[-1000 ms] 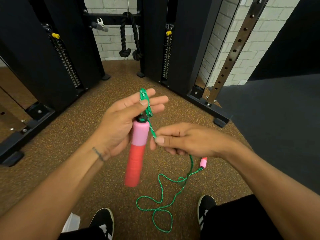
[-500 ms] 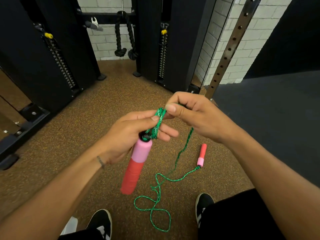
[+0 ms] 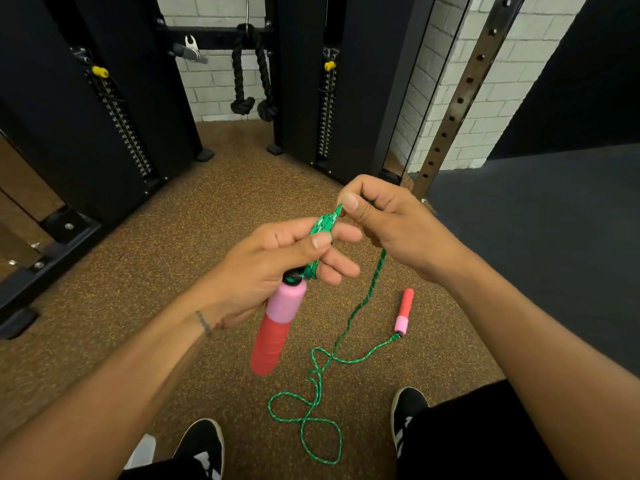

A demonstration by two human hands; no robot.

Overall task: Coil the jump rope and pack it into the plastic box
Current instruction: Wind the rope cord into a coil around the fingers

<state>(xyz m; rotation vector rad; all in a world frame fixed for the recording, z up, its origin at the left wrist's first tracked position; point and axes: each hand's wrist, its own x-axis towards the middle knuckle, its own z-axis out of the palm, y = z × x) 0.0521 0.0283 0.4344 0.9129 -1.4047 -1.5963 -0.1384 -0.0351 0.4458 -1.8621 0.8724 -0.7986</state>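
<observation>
My left hand (image 3: 270,268) pinches a small bundle of green rope loops (image 3: 322,225) just above a pink-and-red foam handle (image 3: 275,327), which hangs down from the hand. My right hand (image 3: 391,223) pinches the top of the same bundle between thumb and forefinger. From it the green jump rope (image 3: 360,303) runs down to the floor, curls in loose loops (image 3: 308,420) between my shoes and ends at the second pink-and-red handle (image 3: 403,311) lying on the floor. A white plastic corner (image 3: 142,452), perhaps the box, shows by my left shoe.
Black weight-stack machines (image 3: 114,109) stand to the left and straight ahead. A black triceps rope (image 3: 251,71) hangs between them. A perforated steel upright (image 3: 457,98) rises at the right by a white brick wall. My black shoes (image 3: 202,445) stand on brown speckled rubber flooring; dark mat lies right.
My right hand rose from below the handle to the top of the loops, laying another turn of rope there. The slack on the floor shortened and the far handle slid nearer.
</observation>
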